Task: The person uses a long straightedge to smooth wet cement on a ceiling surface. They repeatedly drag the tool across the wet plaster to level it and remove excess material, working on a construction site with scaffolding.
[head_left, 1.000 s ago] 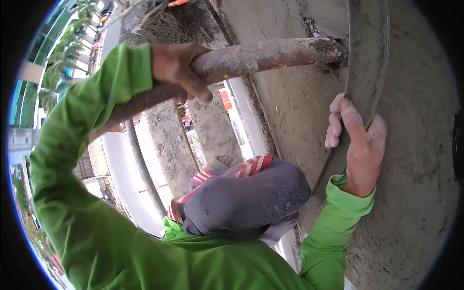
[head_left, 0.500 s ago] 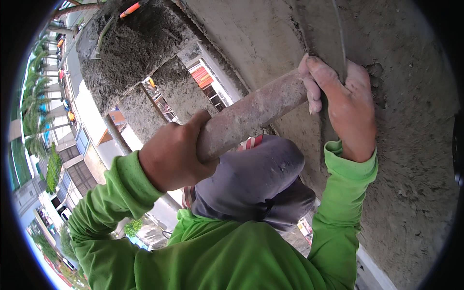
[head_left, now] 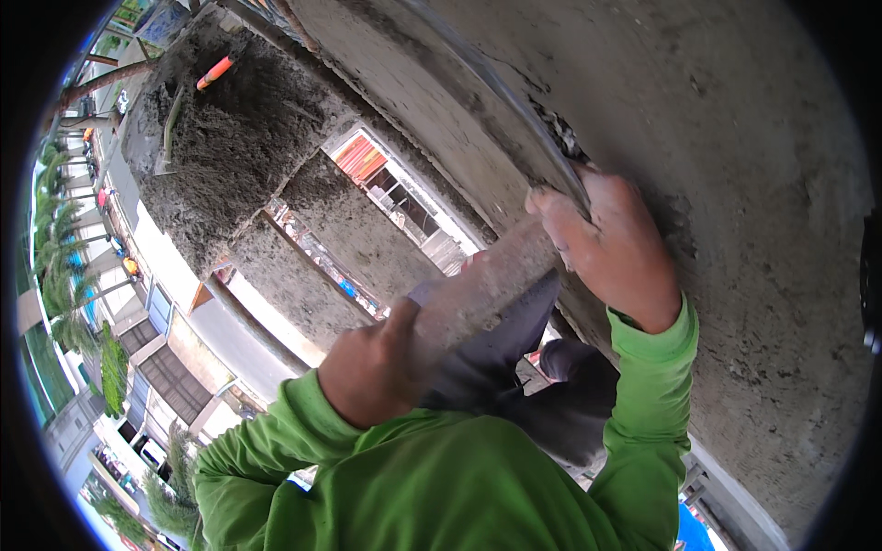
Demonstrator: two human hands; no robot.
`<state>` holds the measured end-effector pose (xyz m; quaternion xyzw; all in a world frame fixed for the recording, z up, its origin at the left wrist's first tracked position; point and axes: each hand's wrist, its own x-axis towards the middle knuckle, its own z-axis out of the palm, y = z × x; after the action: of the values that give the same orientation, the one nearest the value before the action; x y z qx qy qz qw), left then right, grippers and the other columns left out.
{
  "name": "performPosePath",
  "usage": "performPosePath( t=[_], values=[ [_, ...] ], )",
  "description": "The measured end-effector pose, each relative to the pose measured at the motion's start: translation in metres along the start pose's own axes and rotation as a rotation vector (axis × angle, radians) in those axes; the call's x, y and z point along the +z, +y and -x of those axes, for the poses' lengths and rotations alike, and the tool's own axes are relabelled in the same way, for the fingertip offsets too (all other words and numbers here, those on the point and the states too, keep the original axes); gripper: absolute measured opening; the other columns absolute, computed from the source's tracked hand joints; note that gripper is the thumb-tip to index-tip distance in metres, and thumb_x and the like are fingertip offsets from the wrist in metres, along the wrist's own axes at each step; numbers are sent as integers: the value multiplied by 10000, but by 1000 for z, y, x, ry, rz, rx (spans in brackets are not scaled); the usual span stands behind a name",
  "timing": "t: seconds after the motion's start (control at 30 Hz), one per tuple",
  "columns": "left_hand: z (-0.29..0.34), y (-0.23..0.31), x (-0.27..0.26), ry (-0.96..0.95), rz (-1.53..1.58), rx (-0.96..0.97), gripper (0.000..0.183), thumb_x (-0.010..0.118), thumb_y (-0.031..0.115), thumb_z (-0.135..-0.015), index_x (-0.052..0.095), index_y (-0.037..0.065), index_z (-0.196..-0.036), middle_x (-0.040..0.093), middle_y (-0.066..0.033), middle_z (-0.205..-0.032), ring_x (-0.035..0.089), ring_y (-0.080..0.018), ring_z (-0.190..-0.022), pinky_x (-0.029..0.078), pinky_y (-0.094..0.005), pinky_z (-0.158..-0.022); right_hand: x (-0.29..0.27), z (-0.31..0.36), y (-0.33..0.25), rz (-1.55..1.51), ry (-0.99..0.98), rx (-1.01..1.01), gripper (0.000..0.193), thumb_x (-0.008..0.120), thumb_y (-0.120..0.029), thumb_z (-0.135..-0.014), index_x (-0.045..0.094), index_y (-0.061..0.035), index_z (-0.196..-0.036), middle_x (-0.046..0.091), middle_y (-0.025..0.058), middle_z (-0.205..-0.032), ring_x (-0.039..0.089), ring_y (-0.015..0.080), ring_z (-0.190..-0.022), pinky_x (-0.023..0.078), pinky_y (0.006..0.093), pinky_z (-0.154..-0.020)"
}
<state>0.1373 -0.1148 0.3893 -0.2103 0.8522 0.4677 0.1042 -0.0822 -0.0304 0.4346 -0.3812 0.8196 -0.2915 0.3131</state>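
Observation:
My left hand is closed around the near end of a flat board crusted with cement. Slanting up to the right, the board reaches my right hand beside a grey plastered wall. A thin metal bar runs along the wall's edge down between the thumb and fingers of my right hand, which is closed on it. The fingertips of that hand also lie against the far end of the board. Motion blurs the board somewhat.
A heap of wet mortar sits on boards at the upper left, with an orange-handled tool in it. Gaps between the planks open onto a street far below. My bent knee is under the board.
Both hands and the board have moved down, the left hand also rightward and the right hand slightly leftward. The metal bar now slants to the upper left. My view has shifted.

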Motion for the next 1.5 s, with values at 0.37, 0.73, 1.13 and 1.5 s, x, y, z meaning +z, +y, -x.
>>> performPosePath(
  t=[0.37, 0.73, 1.13, 1.5],
  values=[
    [-4, -14, -6, -98, 115, -7, 563, 651, 165, -614, 373, 7, -1076, 557, -177, -602, 570, -350, -525, 469, -409, -486, 8, -5, -5, -76, 18, 104, 130, 487, -119, -809, 501, -6, -747, 447, 142, -518, 460, 288, -456, 372, 337, -474],
    [-8, -3, -15, -115, 201, 22, 430, 618, 101, -626, 399, 7, -983, 558, -186, -599, 575, -347, -528, 476, -414, -496, 3, 0, 4, -101, -25, 18, 97, 498, -102, -806, 477, -25, -750, 391, 151, -494, 439, 323, -438, 345, 347, -445],
    [0, 12, -1, -30, -12, -3, 558, 683, 117, -571, 457, -66, -1047, 601, -196, -709, 622, -286, -638, 506, -321, -602, 4, 5, 22, 93, 107, -276, 330, 506, -278, -785, 547, 46, -829, 528, 266, -862, 475, 399, -871, 381, 414, -765],
    [12, 24, -7, 3, -130, -6, 490, 660, 182, -565, 493, 6, -991, 596, -161, -668, 606, -275, -607, 503, -359, -589, 4, 2, 0, 222, 52, -171, 242, 496, -209, -774, 565, 22, -786, 573, 253, -779, 552, 403, -774, 443, 448, -685]
  ],
)
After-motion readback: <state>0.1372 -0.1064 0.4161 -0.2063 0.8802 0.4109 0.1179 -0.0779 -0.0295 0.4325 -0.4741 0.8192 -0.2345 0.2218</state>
